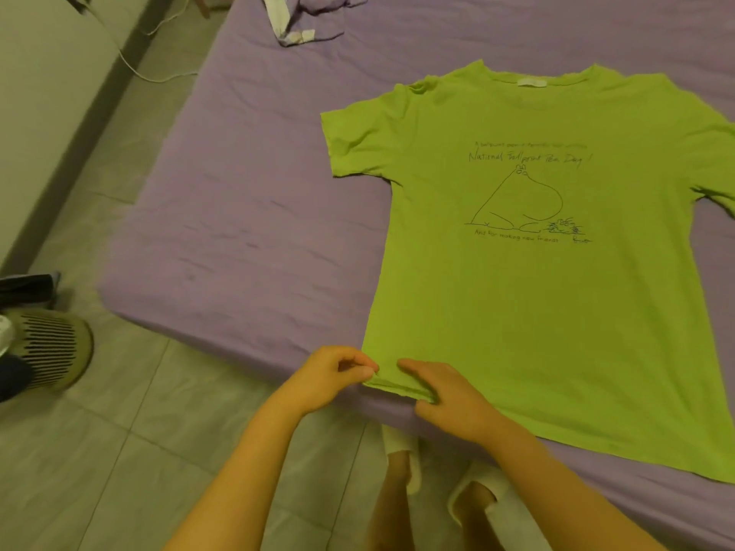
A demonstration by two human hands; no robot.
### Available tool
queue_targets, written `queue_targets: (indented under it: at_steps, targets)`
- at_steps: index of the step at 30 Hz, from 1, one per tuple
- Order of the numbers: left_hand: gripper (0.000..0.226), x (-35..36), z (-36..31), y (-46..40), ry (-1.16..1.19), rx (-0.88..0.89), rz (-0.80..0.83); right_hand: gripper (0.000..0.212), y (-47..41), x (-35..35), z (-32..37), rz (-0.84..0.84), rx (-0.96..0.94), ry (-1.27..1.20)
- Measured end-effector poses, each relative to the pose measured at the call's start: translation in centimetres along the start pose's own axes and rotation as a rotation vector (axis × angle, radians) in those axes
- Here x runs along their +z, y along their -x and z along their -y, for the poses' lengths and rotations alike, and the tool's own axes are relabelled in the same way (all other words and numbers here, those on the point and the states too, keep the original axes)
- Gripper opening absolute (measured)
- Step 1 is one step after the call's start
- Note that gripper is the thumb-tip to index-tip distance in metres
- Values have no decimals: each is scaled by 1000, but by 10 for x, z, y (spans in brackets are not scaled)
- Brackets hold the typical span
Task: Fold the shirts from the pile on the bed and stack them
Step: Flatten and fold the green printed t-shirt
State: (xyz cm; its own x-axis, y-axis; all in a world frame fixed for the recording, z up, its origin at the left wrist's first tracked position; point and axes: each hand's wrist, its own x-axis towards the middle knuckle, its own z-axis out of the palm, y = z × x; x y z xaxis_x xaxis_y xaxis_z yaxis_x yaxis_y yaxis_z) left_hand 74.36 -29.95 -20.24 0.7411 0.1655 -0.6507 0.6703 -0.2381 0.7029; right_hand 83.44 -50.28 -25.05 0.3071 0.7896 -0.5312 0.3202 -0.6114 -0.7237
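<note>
Head view, green shirt [549, 296] flat on bed [246, 200], both hands' fingers [368, 371] pinching its hem corner.

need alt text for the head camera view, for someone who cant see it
A lime-green T-shirt with a line drawing lies flat, front up, on a purple bed; the left hand and right hand pinch its near hem corner. More crumpled clothes lie at the far edge.

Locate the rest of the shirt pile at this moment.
In the head view, the purple-and-white pile sits at the top edge, left of centre, on the purple bed sheet, beyond the green shirt.
</note>
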Motion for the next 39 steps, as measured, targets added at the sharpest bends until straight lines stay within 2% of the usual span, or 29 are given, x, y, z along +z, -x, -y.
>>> queue_targets:
  at_steps: [2, 4, 6, 8, 9, 11, 14, 17, 20, 23, 26, 30, 39]
  targets:
    - [14, -3, 12, -3, -312, 43, 41, 55, -3, 4, -1, 127, -16, 71]
    - [21, 2, 19, -9, -557, 31, 91, 50, -2, 1, -4, 158, 10, 55]
    - [27, 13, 22, -17, -727, -27, 70, 49, 0, -12, -13, 19, 68, 39]
    - [33, 29, 17, -27, -880, -81, -47, 52, 6, -28, -32, -145, 145, 199]
    - [35, 37, 12, -33, -923, -80, -128, 56, 12, -36, -42, -177, 212, 305]
    - [35, 58, -1, -44, -950, -6, -240, 62, 28, -47, -62, -119, 350, 453]
    - [46, 101, -24, -62, -1009, 167, -142, 64, 53, -53, -86, 28, 339, 559]
    - [53, 141, -40, -72, -1079, 138, 59, 57, 76, -55, -101, 75, 293, 541]
    - [53, 161, -49, -72, -1125, 53, 90, 54, 95, -53, -112, 75, 299, 497]
    - [44, 171, -65, -71, -1135, -1, 85, 44, 105, -58, -120, 12, 328, 395]
    - [33, 184, -86, -75, -1097, -21, 119, 41, 115, -74, -134, -126, 395, 316]
    - [37, 205, -116, -94, -1043, 115, 75, 46, 134, -105, -164, -297, 439, 368]
    - [49, 213, -199, -179, -1074, 319, 124, 54, 107, -191, -195, -398, 557, 325]
